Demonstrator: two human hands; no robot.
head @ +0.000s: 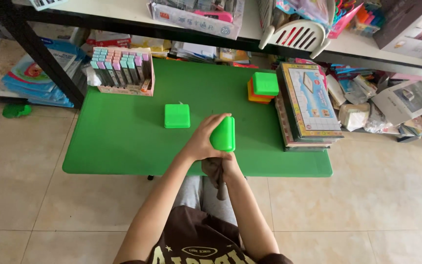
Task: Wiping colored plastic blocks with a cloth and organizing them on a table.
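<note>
**Green box held above the table**

The left hand (202, 142) is wrapping its grip around a green box (223, 134) over the green table (123, 142). The right hand (230, 168) is pinching a dark cloth (215, 171) just beneath.

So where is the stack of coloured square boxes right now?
In the head view, the stack of coloured square boxes stands at the far right of the green table, touching the pile of flat game boxes.
</note>
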